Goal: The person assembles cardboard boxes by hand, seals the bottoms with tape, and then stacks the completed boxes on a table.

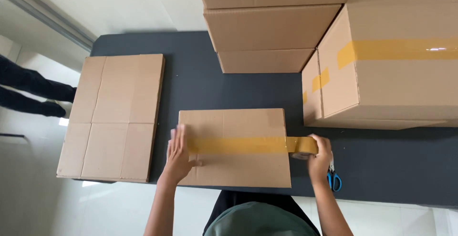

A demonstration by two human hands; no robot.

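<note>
A small cardboard box [238, 169] lies on the dark table [381, 164] in front of me. A strip of tan packing tape [238, 145] runs across its top seam from left to right. My left hand [179, 155] lies flat on the box's left end, pressing on the start of the tape. My right hand [318, 159] grips the tape roll [303, 146] just past the box's right edge, with the tape stretched taut to it. Blue-handled scissors [334, 178] lie right beside my right hand, partly hidden by it.
A stack of flattened cardboard [114, 116] lies at the table's left end. A large taped box [391, 69] stands at the right, with more boxes [267, 31] stacked behind. Another person's legs [28, 90] show at far left.
</note>
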